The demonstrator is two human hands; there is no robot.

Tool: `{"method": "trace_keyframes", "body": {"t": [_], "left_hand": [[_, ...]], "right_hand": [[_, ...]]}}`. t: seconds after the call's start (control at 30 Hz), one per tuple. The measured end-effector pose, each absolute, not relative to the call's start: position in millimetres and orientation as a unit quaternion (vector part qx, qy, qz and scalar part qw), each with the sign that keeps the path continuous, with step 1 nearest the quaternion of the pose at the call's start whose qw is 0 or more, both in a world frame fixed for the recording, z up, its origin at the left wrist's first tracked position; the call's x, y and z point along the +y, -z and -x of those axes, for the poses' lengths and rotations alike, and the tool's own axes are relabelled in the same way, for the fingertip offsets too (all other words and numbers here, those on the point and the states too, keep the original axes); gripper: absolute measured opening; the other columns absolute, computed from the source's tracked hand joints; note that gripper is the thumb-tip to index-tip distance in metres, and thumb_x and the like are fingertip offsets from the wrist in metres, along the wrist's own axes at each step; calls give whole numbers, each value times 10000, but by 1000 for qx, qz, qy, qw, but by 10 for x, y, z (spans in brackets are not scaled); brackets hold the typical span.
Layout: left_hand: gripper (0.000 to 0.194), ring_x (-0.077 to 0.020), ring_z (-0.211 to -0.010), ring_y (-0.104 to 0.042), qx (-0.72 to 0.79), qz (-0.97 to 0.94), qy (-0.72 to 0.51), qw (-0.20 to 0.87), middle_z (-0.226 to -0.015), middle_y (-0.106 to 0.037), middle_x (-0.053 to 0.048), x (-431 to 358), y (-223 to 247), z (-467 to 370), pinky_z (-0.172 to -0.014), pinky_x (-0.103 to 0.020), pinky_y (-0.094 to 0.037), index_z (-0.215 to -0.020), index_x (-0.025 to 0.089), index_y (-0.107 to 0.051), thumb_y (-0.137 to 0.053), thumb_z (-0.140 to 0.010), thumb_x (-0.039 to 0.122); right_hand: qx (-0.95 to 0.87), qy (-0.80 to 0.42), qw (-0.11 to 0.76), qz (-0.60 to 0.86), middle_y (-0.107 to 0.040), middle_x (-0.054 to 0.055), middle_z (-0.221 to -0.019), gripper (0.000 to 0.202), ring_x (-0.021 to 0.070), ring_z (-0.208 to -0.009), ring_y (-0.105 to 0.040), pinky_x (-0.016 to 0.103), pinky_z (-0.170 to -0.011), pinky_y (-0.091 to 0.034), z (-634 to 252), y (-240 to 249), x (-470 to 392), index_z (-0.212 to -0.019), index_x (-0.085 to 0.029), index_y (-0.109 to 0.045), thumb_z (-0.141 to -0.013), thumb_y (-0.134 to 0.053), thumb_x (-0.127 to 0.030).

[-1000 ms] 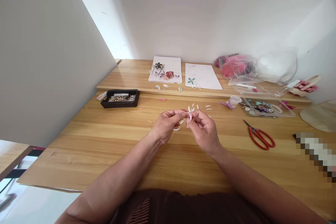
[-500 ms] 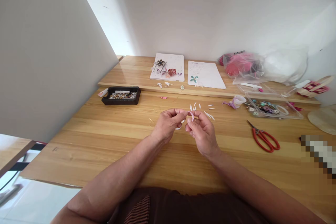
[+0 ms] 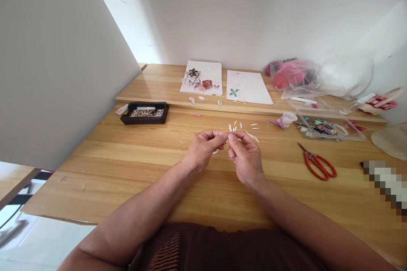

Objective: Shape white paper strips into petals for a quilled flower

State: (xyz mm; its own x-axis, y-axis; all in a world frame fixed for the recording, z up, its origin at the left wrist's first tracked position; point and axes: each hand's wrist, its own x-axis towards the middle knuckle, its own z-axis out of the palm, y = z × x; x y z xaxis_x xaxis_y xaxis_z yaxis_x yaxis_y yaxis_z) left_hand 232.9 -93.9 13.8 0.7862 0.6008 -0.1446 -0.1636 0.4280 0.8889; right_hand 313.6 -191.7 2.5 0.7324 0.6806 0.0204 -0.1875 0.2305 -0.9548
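Over the middle of the table my left hand (image 3: 203,148) and my right hand (image 3: 245,159) meet fingertip to fingertip. Each is closed in a pinch on a small, thin pink petal-shaped piece, which the fingers now hide almost wholly. Just beyond my right hand lie several white petal-shaped pieces (image 3: 241,125), spread on the wood. Another white piece (image 3: 215,151) shows partly below the fingers of my left hand. A pink leaf-shaped piece (image 3: 196,115) rests farther back.
Red-handled scissors (image 3: 319,166) lie at right. Behind them stand a clear box of beads (image 3: 327,129) and a white cup with purple thread (image 3: 288,119). A black bead tray (image 3: 144,113) is at left. Papers (image 3: 249,87) with wire flowers lie on the raised back shelf.
My right thumb has moved up toward the left fingertips, covering the pink piece that showed between my hands before. The whole view has shifted slightly.
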Motion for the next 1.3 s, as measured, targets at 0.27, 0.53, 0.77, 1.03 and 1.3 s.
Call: {"method": "trace_keyframes", "body": {"t": [0.27,0.53,0.77,1.03,1.3], "left_hand": [[235,-99,-668,-584,210,-409,-197,866,-786,-706,-53,-907,-129,-2330,-680,-250,-455,-758,122,-765,-877,-642,293],[182,-94,-706,-632,203,-364,-190,889,-838,-737,-56,-944,-119,-2337,-744,-244,-508,-813,107,-775,-853,-673,194],[154,-112,-729,-658,217,-347,-206,889,-807,-735,-51,-965,-69,-2367,-773,-258,-531,-793,109,-770,-832,-656,143],[226,-101,-713,-647,231,-336,-221,886,-786,-720,-48,-1033,-35,-2393,-736,-234,-525,-776,93,-767,-884,-629,219],[272,-92,-674,-620,241,-340,-249,874,-732,-691,-27,-1081,-23,-2416,-699,-229,-506,-736,100,-745,-906,-591,264]], "right_hand": [[-178,-300,766,540,-572,-50,-655,292,56,-440,-347,211,-387,-201,-3153,-43,-1907,-867,-237,-640,-734,-800,-442],[-148,-296,777,536,-562,-51,-656,333,47,-435,-334,209,-374,-218,-3187,-69,-1893,-847,-224,-644,-686,-833,-445],[-123,-315,775,534,-541,-65,-647,349,38,-424,-313,203,-357,-207,-3182,-83,-1878,-809,-220,-624,-670,-845,-451],[-101,-327,784,519,-486,-87,-565,404,32,-414,-305,177,-353,-200,-3168,-57,-1863,-818,-209,-617,-634,-880,-454],[-99,-322,786,519,-432,-106,-491,395,34,-397,-290,174,-358,-194,-3151,-23,-1844,-824,-203,-622,-651,-878,-449]]}}
